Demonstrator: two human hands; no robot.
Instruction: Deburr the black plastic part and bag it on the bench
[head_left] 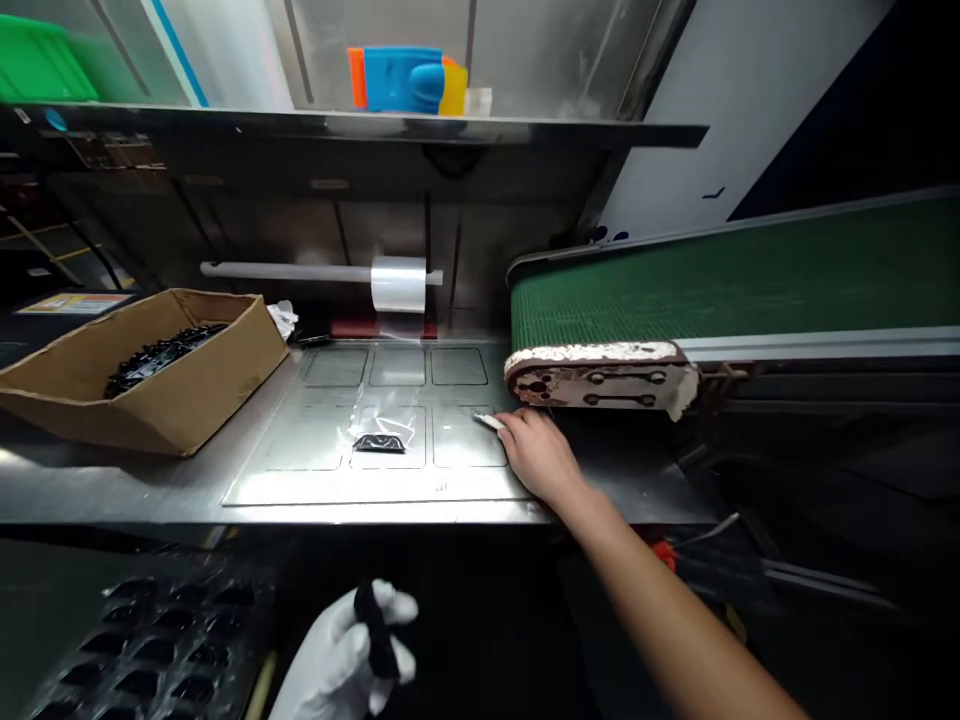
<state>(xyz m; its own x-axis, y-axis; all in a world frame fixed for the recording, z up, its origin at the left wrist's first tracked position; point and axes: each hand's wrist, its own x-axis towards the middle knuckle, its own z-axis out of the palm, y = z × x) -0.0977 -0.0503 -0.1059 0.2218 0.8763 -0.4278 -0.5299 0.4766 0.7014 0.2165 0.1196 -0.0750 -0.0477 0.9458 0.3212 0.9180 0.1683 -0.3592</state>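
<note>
My left hand [341,650], in a white glove, is below the table's front edge. Its fingers grip a small black curved part [376,632]. My bare right hand [538,455] rests on the right side of the marked sheet [450,487], closed around a slim white tool [490,421] whose tip points left. I cannot make out what kind of tool it is. Left of it, a second black part [379,443] lies on the sheet, on or against a piece of clear film [386,405]. Several rectangles are outlined on the sheet.
A cardboard box [225,375] of black parts stands at left. Behind the sheet, a film roll [399,285] hangs on a white rod. A green conveyor [712,280] borders the right. A tray of black parts [154,650] sits lower left; a shelf [300,118] runs overhead.
</note>
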